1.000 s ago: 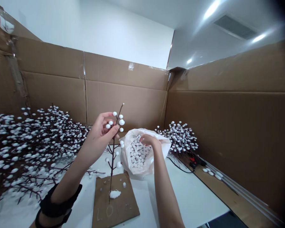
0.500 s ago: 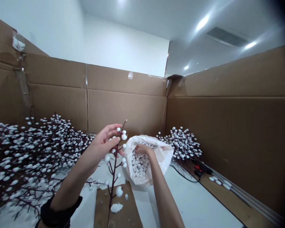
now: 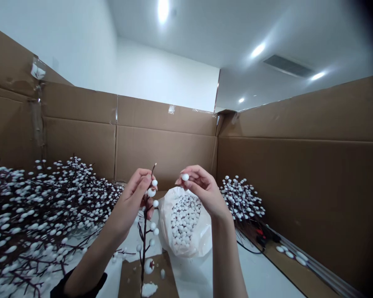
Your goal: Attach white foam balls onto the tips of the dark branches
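Observation:
My left hand [image 3: 139, 190] is closed around the upper part of a dark artificial berry branch [image 3: 144, 236], which stands upright with white balls along its twigs. The bare tip of the branch pokes out above my fingers. Between the thumb and fingers of my right hand [image 3: 202, 184] is one white ball [image 3: 185, 177], raised above the bag and a short way right of the branch tip. Below it, an open white plastic bag [image 3: 205, 238] holds many loose white balls [image 3: 185, 219].
Finished-looking berry branches [image 3: 49, 203] are heaped at the left, with another bunch [image 3: 240, 196] at the back right. A cardboard piece [image 3: 129, 277] lies under the branch. A red and black tool [image 3: 261, 236] with a cable sits at the right. Cardboard walls [image 3: 164, 153] enclose the table.
My right hand has come up out of the bag with a white ball. My left hand has turned and closed on the branch near its tip, slightly further left.

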Tool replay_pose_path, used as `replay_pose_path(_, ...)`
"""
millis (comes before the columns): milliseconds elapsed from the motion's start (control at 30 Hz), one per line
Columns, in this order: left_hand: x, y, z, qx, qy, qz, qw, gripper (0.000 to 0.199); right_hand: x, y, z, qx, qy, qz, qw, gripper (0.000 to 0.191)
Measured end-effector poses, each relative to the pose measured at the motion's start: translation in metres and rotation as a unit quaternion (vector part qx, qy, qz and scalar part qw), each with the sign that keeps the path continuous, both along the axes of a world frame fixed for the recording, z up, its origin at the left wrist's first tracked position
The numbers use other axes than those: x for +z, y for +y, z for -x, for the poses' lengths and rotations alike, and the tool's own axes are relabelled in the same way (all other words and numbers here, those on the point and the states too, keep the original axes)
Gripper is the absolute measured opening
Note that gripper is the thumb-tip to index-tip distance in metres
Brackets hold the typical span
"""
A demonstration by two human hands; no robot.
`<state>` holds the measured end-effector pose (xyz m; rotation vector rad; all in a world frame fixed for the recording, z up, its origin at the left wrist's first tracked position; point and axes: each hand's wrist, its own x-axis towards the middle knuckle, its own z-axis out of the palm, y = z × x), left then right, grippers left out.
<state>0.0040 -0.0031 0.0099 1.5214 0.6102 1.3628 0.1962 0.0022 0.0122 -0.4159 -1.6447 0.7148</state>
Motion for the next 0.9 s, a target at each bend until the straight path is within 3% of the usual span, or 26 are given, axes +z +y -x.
replay_pose_path(233, 0.000, -0.013, -0.001, 0.004, 0.015, -0.042, 0.999, 0.022, 0.000, -0.016, 0.005, 0.066, 0.034, -0.024, 0.997, 0.014)
replay_pose_path(400, 0.003, -0.024, -0.004, 0.006, 0.011, -0.044, 0.999, 0.021, 0.005, -0.016, 0.022, 0.141, 0.151, -0.011, 0.978, 0.024)
replay_pose_path(567, 0.000, -0.030, -0.005, 0.002, 0.020, -0.046, 0.999, 0.021, 0.012, -0.015, 0.040, 0.152, 0.277, 0.080, 0.945, 0.030)
replay_pose_path(700, -0.002, -0.031, -0.006, 0.010, 0.050, -0.051, 0.997, 0.026, 0.011, -0.009, 0.047, 0.159, 0.310, 0.130, 0.928, 0.036)
replay_pose_path(833, 0.000, -0.031, -0.006, 0.018, 0.047, -0.058, 0.997, 0.026, 0.009, -0.006, 0.049, 0.132, 0.341, 0.149, 0.919, 0.014)
replay_pose_path(900, 0.001, -0.031, -0.006, 0.026, 0.046, -0.060, 0.997, 0.025, 0.009, -0.007, 0.050, 0.122, 0.356, 0.143, 0.915, 0.013)
